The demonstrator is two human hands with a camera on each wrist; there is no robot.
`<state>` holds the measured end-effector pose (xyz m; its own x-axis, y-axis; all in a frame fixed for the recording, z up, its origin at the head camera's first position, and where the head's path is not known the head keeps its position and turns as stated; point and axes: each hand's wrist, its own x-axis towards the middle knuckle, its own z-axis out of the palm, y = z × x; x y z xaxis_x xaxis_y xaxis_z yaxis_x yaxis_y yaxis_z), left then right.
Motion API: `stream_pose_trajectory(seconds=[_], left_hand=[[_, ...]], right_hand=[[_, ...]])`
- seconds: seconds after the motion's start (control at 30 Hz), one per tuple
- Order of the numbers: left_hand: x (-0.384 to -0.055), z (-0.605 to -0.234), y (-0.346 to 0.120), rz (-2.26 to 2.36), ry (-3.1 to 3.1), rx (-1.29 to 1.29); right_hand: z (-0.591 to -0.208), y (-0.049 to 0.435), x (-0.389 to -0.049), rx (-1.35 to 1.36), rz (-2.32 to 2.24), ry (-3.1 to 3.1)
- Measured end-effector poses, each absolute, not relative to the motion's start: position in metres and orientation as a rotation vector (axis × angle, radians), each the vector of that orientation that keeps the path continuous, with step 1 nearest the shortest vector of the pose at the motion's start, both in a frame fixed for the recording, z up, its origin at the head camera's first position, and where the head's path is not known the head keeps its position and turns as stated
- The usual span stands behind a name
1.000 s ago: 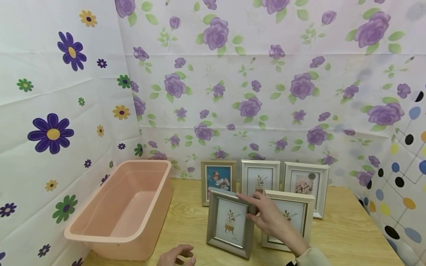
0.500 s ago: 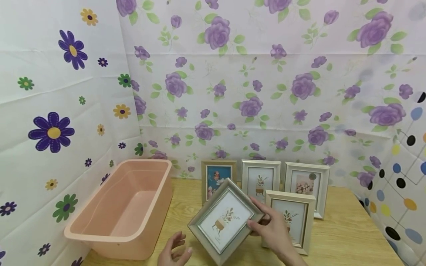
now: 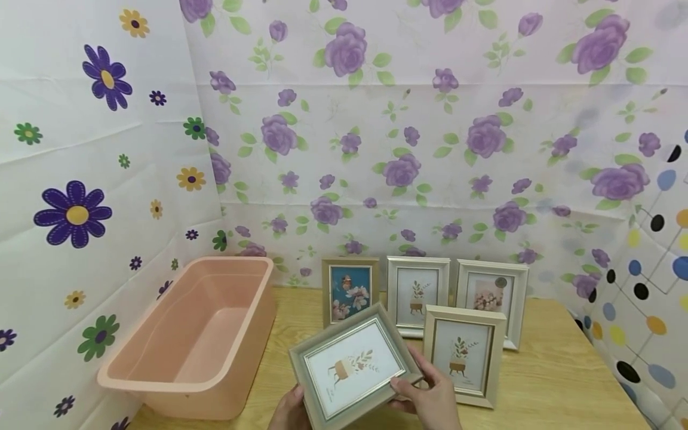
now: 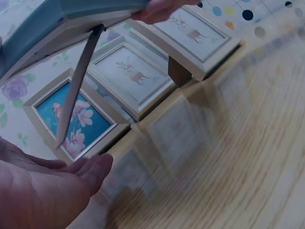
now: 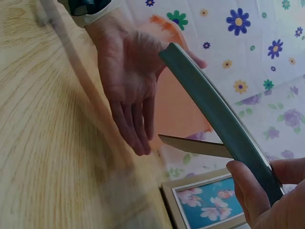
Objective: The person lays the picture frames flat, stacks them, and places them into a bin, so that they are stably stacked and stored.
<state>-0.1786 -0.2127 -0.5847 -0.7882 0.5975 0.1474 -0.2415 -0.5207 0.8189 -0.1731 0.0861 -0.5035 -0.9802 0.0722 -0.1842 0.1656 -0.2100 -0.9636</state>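
Note:
My right hand (image 3: 432, 399) pinches the right corner of a silver-grey picture frame (image 3: 350, 365), which is tilted and raised above the table. Inside the frame is a drawing of a potted plant. Its back support leg (image 4: 82, 86) sticks out, seen in both wrist views. My left hand (image 3: 292, 412) is at the frame's lower left, thumb near its edge. In the right wrist view the left hand (image 5: 131, 81) lies palm up, fingers straight beneath the frame. Whether its thumb touches the frame I cannot tell.
Behind stand a gold frame with a blue picture (image 3: 350, 291), a white plant frame (image 3: 418, 295) and a white pink-flower frame (image 3: 491, 292). A cream frame (image 3: 463, 357) stands close to my right hand. On the left is a pink plastic tub (image 3: 255, 334) on the wooden table (image 3: 559, 364).
The silver-grey frame, standing upright a second ago, has been lifted and turned onto its side by my right hand. My left hand has come closer to its left edge.

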Motion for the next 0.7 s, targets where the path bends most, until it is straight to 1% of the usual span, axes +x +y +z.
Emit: stream_pose_trajectory(seconds=[0.17,0.3,0.4,0.6,0.7], left_hand=[[-0.175,-0.576,-0.215,2.311,1.203,0.508],[-0.177,-0.578,-0.218,2.325,1.456,0.301],[-0.175,-0.575,-0.215,2.304,1.714,0.09],[-0.173,-0.565,-0.21,2.268,1.999,-0.138],[-0.171,-0.56,-0.208,2.233,2.096,-0.154]], right_hand=[[-0.512,0.085,-0.173,0.325,-2.352,1.919],[-0.521,0.084,-0.175,0.371,-2.363,1.908],[-0.529,0.083,-0.176,0.398,-2.372,1.899],[-0.544,0.081,-0.177,0.436,-2.395,1.862],[-0.55,0.081,-0.177,0.458,-2.394,1.857]])
